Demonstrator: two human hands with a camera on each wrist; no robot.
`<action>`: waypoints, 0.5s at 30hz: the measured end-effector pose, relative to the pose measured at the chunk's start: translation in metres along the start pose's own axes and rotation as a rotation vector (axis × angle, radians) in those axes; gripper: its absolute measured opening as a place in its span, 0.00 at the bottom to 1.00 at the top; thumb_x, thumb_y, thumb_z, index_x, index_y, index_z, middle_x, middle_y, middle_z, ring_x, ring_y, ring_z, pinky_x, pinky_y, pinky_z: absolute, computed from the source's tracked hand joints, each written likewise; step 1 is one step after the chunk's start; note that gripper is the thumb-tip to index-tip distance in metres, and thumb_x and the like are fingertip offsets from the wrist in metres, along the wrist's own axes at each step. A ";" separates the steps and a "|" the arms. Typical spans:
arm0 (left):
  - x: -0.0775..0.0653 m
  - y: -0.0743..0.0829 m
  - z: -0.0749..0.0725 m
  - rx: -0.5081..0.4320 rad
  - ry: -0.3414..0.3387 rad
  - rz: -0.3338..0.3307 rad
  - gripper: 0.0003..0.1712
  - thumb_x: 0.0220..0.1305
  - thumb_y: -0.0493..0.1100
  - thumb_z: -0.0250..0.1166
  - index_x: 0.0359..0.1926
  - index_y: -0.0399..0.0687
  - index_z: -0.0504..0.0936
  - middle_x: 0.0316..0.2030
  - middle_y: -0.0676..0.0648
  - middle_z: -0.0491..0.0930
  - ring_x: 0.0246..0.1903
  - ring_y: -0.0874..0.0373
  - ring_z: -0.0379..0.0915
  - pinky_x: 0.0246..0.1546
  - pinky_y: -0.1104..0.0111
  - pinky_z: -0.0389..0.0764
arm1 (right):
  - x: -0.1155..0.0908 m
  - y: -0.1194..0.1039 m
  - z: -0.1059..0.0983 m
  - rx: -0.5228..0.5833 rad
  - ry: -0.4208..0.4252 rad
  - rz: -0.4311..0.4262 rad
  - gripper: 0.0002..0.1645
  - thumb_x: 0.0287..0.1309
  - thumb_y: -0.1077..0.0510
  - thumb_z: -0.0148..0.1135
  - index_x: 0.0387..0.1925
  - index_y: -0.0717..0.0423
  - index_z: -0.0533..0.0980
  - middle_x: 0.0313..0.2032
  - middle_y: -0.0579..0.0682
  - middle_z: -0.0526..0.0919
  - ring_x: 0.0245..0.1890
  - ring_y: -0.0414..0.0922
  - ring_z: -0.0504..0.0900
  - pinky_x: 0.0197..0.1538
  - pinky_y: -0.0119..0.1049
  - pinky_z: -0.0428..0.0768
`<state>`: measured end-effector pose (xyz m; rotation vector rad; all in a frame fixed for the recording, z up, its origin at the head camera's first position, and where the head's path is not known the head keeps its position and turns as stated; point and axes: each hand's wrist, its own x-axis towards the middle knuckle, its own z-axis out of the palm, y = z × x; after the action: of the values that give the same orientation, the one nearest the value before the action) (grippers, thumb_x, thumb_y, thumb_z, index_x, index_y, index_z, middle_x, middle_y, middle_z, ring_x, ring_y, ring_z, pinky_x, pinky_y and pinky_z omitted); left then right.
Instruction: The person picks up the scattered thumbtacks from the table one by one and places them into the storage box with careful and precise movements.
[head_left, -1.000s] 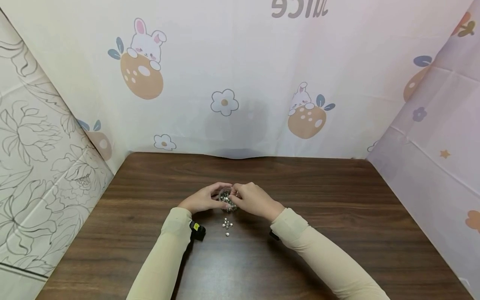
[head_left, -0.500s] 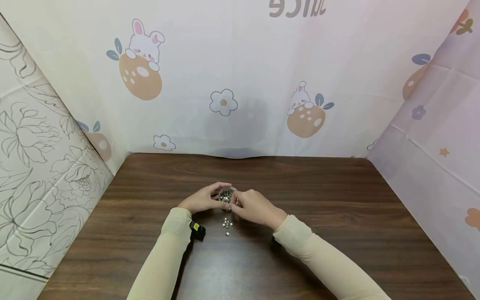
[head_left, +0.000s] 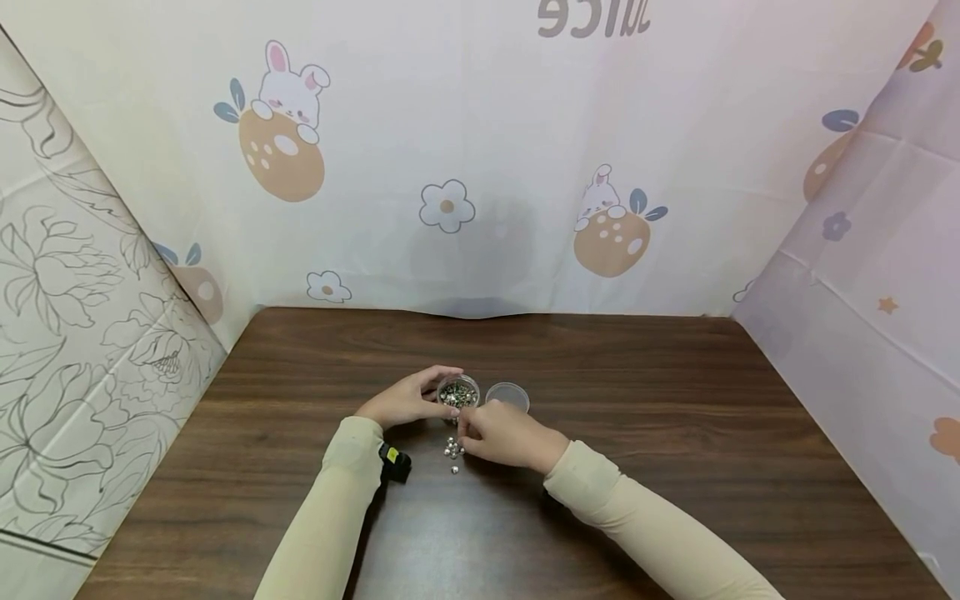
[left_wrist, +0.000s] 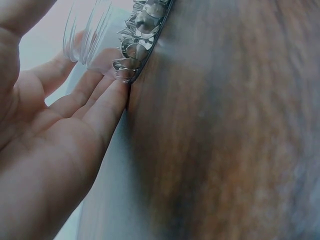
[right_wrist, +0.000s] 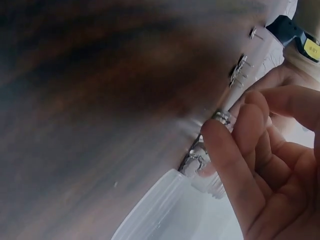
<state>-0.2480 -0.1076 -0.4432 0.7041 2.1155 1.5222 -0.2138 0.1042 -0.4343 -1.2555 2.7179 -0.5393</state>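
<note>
In the head view my left hand (head_left: pixel 408 398) holds a small clear round jar (head_left: pixel 477 385), thumb on the near side and fingers on the far side. The jar contains many silver thumbtacks (left_wrist: pixel 142 32). My right hand (head_left: pixel 506 433) is just right of the jar's near side, with thumb and fingertips drawn close together. Whether a tack is between those fingertips is hidden. Several loose thumbtacks (head_left: pixel 452 447) sit on the table in front of the jar, beside the right fingertips. Their pins point up in the right wrist view.
A round clear lid (head_left: pixel 507 394) lies right of the jar, partly covered by the right hand. A single thumbtack (head_left: pixel 455 470) sits nearer than the cluster. The brown wooden table (head_left: pixel 637 392) is backed by a printed cloth (head_left: pixel 510 125).
My right hand has come out of the jar and moved toward the near side, beside the loose tacks. More of the jar's contents and the lid show. The left hand has stayed in place.
</note>
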 end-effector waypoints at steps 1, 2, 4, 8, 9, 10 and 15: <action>0.000 0.000 0.000 -0.003 0.003 -0.001 0.37 0.57 0.41 0.67 0.66 0.52 0.62 0.67 0.41 0.59 0.64 0.47 0.55 0.64 0.48 0.61 | 0.000 0.000 0.001 0.000 -0.008 0.001 0.02 0.56 0.58 0.59 0.29 0.48 0.77 0.17 0.36 0.72 0.15 0.29 0.66 0.20 0.23 0.68; 0.000 0.000 0.000 -0.003 0.005 -0.002 0.37 0.57 0.41 0.67 0.66 0.53 0.63 0.67 0.41 0.59 0.64 0.48 0.55 0.64 0.48 0.61 | 0.000 -0.001 0.002 -0.002 -0.015 0.001 0.02 0.55 0.58 0.59 0.29 0.48 0.77 0.17 0.36 0.72 0.15 0.29 0.67 0.20 0.23 0.68; 0.000 -0.001 0.001 -0.008 0.005 -0.003 0.36 0.57 0.42 0.67 0.66 0.54 0.63 0.67 0.41 0.59 0.64 0.48 0.55 0.64 0.48 0.61 | 0.000 -0.002 0.003 -0.004 -0.029 0.010 0.02 0.55 0.58 0.60 0.28 0.47 0.77 0.17 0.36 0.73 0.16 0.29 0.67 0.20 0.23 0.69; 0.007 -0.018 -0.001 -0.004 0.014 -0.005 0.38 0.56 0.43 0.68 0.67 0.53 0.62 0.66 0.45 0.60 0.64 0.50 0.56 0.64 0.50 0.62 | 0.000 -0.005 0.003 0.002 -0.058 0.043 0.03 0.55 0.56 0.62 0.27 0.47 0.77 0.18 0.35 0.74 0.17 0.29 0.69 0.21 0.23 0.71; 0.009 -0.022 -0.001 -0.002 0.016 -0.004 0.39 0.56 0.44 0.68 0.67 0.53 0.62 0.66 0.46 0.60 0.63 0.51 0.56 0.64 0.50 0.62 | 0.000 -0.006 0.003 0.000 -0.062 0.050 0.03 0.55 0.55 0.62 0.27 0.47 0.77 0.18 0.35 0.74 0.17 0.29 0.69 0.21 0.23 0.71; 0.010 -0.026 -0.001 0.000 0.017 -0.003 0.40 0.56 0.44 0.69 0.67 0.53 0.62 0.66 0.47 0.60 0.63 0.52 0.57 0.64 0.50 0.62 | 0.000 -0.006 0.004 -0.002 -0.065 0.056 0.02 0.55 0.56 0.62 0.27 0.47 0.78 0.19 0.35 0.74 0.17 0.29 0.69 0.21 0.24 0.71; 0.012 -0.032 -0.001 0.010 0.021 0.003 0.41 0.54 0.48 0.70 0.67 0.53 0.62 0.64 0.52 0.62 0.62 0.57 0.59 0.63 0.52 0.65 | 0.001 -0.006 0.005 -0.046 -0.054 0.053 0.03 0.54 0.57 0.62 0.26 0.48 0.78 0.19 0.36 0.74 0.17 0.30 0.68 0.21 0.25 0.71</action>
<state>-0.2631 -0.1094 -0.4737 0.6983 2.1398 1.5281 -0.2090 0.0988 -0.4374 -1.1867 2.7247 -0.4337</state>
